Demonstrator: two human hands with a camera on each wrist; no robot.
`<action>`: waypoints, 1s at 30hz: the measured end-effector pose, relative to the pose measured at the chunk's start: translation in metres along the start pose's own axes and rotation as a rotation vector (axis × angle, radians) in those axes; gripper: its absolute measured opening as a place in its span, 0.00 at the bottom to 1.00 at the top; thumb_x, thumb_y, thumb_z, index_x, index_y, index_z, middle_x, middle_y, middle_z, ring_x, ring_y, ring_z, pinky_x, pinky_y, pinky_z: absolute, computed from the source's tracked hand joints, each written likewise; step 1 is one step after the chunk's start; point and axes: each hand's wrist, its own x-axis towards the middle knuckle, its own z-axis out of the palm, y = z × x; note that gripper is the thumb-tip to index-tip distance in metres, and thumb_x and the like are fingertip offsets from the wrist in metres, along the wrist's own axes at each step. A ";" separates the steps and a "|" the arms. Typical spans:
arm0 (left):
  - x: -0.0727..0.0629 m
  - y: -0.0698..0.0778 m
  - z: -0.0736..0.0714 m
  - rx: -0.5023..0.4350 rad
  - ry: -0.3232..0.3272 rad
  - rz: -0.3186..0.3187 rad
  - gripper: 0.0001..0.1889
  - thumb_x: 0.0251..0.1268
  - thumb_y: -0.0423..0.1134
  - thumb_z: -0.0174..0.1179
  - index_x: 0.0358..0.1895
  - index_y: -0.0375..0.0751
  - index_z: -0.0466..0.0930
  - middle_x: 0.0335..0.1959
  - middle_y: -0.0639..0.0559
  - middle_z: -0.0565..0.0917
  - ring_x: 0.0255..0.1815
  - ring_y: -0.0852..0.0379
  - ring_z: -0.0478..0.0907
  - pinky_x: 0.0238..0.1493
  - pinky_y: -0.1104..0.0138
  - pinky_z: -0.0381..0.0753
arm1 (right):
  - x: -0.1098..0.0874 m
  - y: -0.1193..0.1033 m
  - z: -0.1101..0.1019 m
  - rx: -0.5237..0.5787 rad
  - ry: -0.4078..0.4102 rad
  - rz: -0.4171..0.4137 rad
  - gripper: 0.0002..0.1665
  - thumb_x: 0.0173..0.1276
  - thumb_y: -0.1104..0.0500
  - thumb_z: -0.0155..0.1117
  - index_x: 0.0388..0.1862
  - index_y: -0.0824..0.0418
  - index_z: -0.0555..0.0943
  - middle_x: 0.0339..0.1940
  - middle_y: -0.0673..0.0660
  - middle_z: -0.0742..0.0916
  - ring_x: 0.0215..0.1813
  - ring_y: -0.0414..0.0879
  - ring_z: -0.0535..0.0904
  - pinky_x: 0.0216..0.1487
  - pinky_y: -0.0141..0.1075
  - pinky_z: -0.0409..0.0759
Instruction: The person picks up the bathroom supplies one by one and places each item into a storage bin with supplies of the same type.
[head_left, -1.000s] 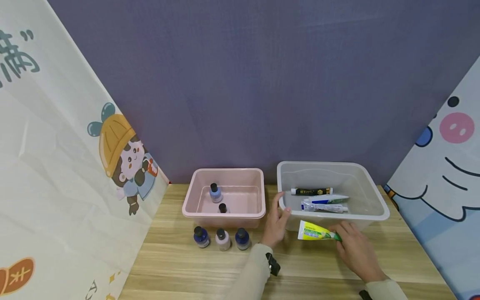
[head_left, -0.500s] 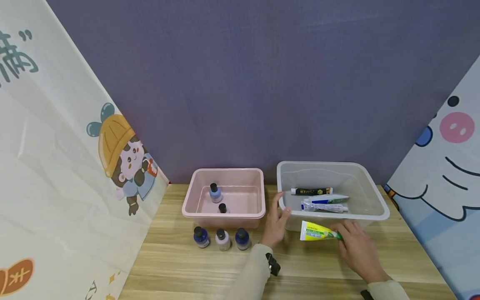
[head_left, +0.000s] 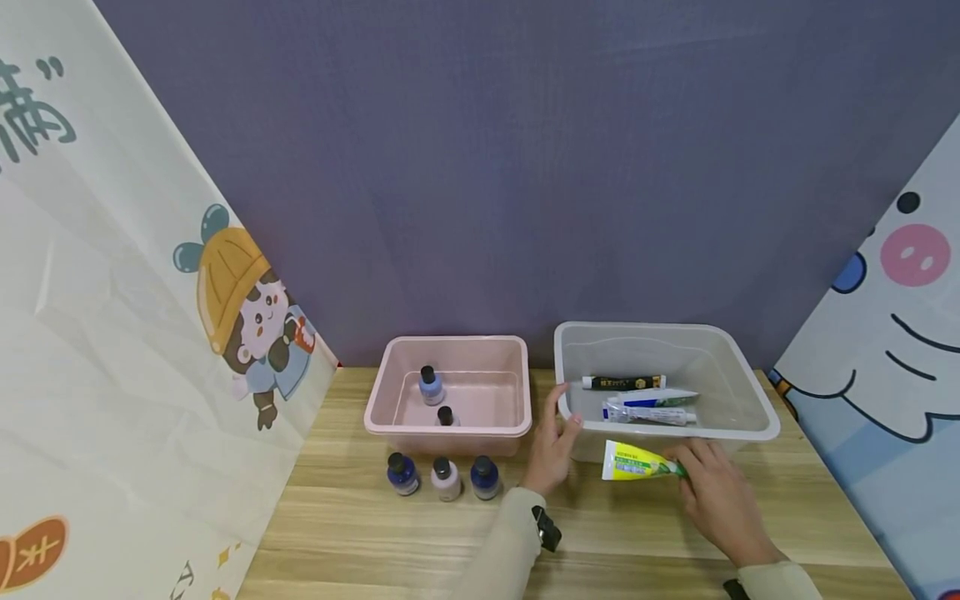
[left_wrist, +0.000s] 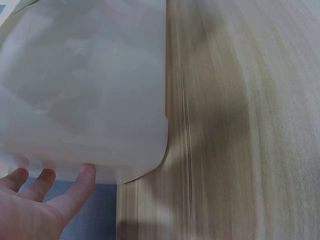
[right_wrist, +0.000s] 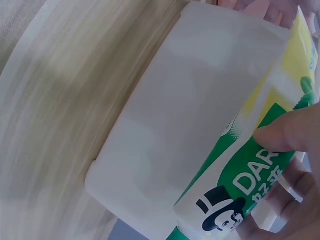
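My right hand (head_left: 718, 502) pinches a yellow, white and green toothpaste tube (head_left: 630, 462) just in front of the white plastic bin (head_left: 667, 431). In the right wrist view, the thumb lies across the green label of the toothpaste tube (right_wrist: 225, 170), which overlaps the bin's wall (right_wrist: 165, 120). My left hand (head_left: 551, 454) grips the bin's near left corner, thumb at the front rim and fingers along the left side. In the left wrist view, several fingertips of the left hand (left_wrist: 45, 200) touch the bin's translucent wall (left_wrist: 95, 100).
Inside the bin lie a black tube (head_left: 622, 383) and other toothpaste tubes (head_left: 648, 414). A pink bin (head_left: 450, 442) to the left holds two small bottles (head_left: 431, 387). Two dark blue bottles (head_left: 403, 477) and a pale pink one (head_left: 446, 482) stand before it on the wooden table (head_left: 375, 542).
My right hand and the toothpaste tube have shifted slightly to the right. The left hand and both bins look the same.
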 end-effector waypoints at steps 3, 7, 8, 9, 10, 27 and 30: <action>0.001 -0.001 0.001 0.003 0.006 0.006 0.29 0.80 0.55 0.50 0.76 0.83 0.51 0.22 0.57 0.68 0.20 0.66 0.65 0.23 0.70 0.70 | 0.002 -0.001 -0.003 -0.006 0.007 -0.004 0.26 0.45 0.73 0.77 0.45 0.58 0.83 0.45 0.57 0.84 0.48 0.57 0.77 0.40 0.55 0.80; 0.001 -0.001 0.001 -0.001 0.012 0.012 0.30 0.80 0.51 0.51 0.76 0.82 0.52 0.27 0.57 0.71 0.22 0.66 0.66 0.26 0.70 0.71 | 0.004 -0.002 -0.008 -0.017 0.021 -0.014 0.26 0.45 0.72 0.77 0.45 0.58 0.83 0.44 0.57 0.83 0.46 0.56 0.77 0.37 0.53 0.80; 0.001 -0.001 0.001 -0.001 0.013 0.014 0.30 0.80 0.50 0.51 0.76 0.82 0.52 0.28 0.56 0.72 0.23 0.66 0.66 0.26 0.70 0.71 | 0.004 -0.002 -0.009 -0.020 0.028 -0.018 0.26 0.45 0.72 0.77 0.45 0.58 0.83 0.43 0.56 0.83 0.45 0.55 0.77 0.36 0.52 0.79; 0.001 -0.001 0.001 -0.004 0.013 0.015 0.30 0.81 0.48 0.51 0.76 0.81 0.52 0.31 0.56 0.74 0.24 0.66 0.67 0.27 0.70 0.72 | 0.004 -0.002 -0.010 -0.022 0.035 -0.023 0.26 0.45 0.72 0.77 0.45 0.58 0.83 0.43 0.56 0.83 0.44 0.55 0.76 0.35 0.50 0.78; 0.001 -0.001 0.001 -0.011 0.012 0.017 0.30 0.81 0.47 0.51 0.77 0.80 0.52 0.33 0.55 0.76 0.24 0.66 0.68 0.28 0.70 0.72 | 0.005 -0.002 -0.011 -0.024 0.041 -0.027 0.26 0.44 0.72 0.77 0.44 0.58 0.83 0.42 0.55 0.83 0.43 0.54 0.76 0.35 0.49 0.78; 0.003 -0.004 0.002 0.012 0.026 0.029 0.28 0.80 0.55 0.49 0.77 0.78 0.52 0.61 0.48 0.82 0.51 0.58 0.78 0.62 0.54 0.74 | 0.014 0.000 -0.028 -0.023 0.110 -0.075 0.26 0.43 0.74 0.75 0.44 0.60 0.83 0.39 0.57 0.82 0.40 0.54 0.75 0.34 0.49 0.76; 0.003 -0.005 0.003 0.013 0.031 0.030 0.29 0.80 0.50 0.50 0.77 0.77 0.53 0.62 0.49 0.82 0.51 0.56 0.78 0.61 0.54 0.74 | 0.016 0.001 -0.032 -0.017 0.117 -0.087 0.26 0.44 0.75 0.73 0.44 0.61 0.83 0.39 0.57 0.82 0.39 0.54 0.74 0.35 0.49 0.75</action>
